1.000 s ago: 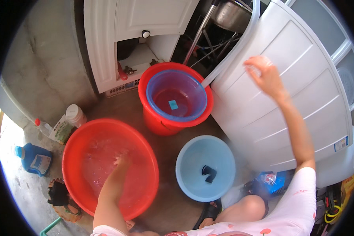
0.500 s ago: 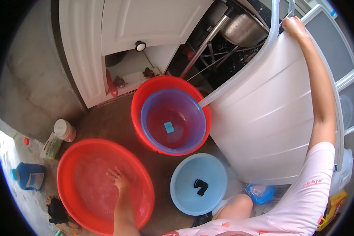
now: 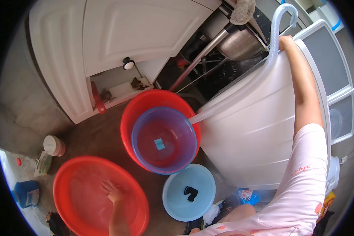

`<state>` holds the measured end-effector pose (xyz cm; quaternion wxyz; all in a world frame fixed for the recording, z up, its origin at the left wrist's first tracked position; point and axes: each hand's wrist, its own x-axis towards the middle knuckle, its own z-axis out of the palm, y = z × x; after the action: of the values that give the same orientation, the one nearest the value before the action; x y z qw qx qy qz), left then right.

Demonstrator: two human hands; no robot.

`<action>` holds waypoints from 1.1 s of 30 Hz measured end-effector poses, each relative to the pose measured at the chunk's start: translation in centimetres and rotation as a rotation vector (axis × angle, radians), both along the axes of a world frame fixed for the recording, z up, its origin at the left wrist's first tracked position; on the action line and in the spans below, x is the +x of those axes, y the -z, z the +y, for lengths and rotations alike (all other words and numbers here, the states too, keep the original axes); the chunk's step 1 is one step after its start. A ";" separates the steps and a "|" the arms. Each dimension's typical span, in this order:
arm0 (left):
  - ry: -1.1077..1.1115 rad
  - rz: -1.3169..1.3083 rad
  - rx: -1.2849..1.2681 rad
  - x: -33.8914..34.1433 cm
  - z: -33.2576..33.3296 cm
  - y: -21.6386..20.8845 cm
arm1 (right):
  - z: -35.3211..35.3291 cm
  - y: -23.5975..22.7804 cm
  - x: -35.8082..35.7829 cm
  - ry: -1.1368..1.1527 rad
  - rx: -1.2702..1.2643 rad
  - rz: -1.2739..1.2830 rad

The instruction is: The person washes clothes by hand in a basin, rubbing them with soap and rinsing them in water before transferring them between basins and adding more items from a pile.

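Note:
My left hand [image 3: 112, 191] reaches into a large red basin [image 3: 63, 185] of cloudy, soapy-looking water, its fingers spread. My right arm stretches up along a white washing machine [image 3: 244, 129]. At the machine's far upper edge, my right hand [image 3: 287, 42] rests beside a clear ribbed hose [image 3: 274, 43]; its fingers are largely hidden. The hose bends over at the top and slopes down to a blue-purple translucent basin [image 3: 134, 137], which sits inside a second red basin [image 3: 126, 118]. A pale blue patch shows on the inner basin's bottom.
A light blue basin [image 3: 206, 188] holds a small black item [image 3: 190, 193]. White cabinets [image 3: 126, 31] stand behind. A lidded tub [image 3: 54, 145] and a blue jug [image 3: 26, 194] are at left. A metal pan [image 3: 240, 43] is near the machine.
The view has shifted, so the basins and the machine's top appear lower and more of the hose's bend shows. My left hand stays in the red basin, my right hand at the machine's edge.

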<state>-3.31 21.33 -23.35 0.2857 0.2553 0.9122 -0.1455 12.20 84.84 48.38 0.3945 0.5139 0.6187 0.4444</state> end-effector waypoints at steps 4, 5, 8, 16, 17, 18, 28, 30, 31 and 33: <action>0.038 0.210 0.246 1.5 -1.8 6.0 | 4.6 -2.0 0.6 0.141 0.122 -0.052; 0.074 0.287 0.212 1.3 -2.5 6.4 | 3.3 -0.4 0.1 0.096 0.140 -0.023; 0.157 0.407 0.116 1.3 -2.5 7.9 | 3.9 -0.4 1.1 0.055 0.172 0.006; 0.143 0.335 0.121 0.8 -2.2 5.9 | 2.3 0.6 0.0 0.151 0.227 0.017; 0.161 0.382 0.112 0.6 -2.9 6.8 | 2.1 0.8 -0.3 0.151 0.232 0.023; 0.183 0.424 0.105 0.7 -3.1 7.2 | 2.2 1.1 -0.3 0.150 0.242 0.029; 0.158 0.223 -0.040 1.1 -1.8 5.3 | 1.7 0.5 -0.5 0.153 0.384 0.050; 0.049 0.146 0.140 0.6 -2.5 4.8 | 1.8 1.0 -0.5 0.115 0.458 0.074; -0.001 0.109 0.233 0.2 -2.4 4.4 | 2.0 1.0 -0.8 0.308 0.399 0.072; 0.089 0.122 0.071 0.6 -1.2 3.1 | 5.1 0.0 -0.7 0.427 0.491 0.102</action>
<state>-2.74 20.15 -26.44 0.2136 0.2963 0.9202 -0.1410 11.45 89.97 48.42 0.3115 0.7333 0.3903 0.4613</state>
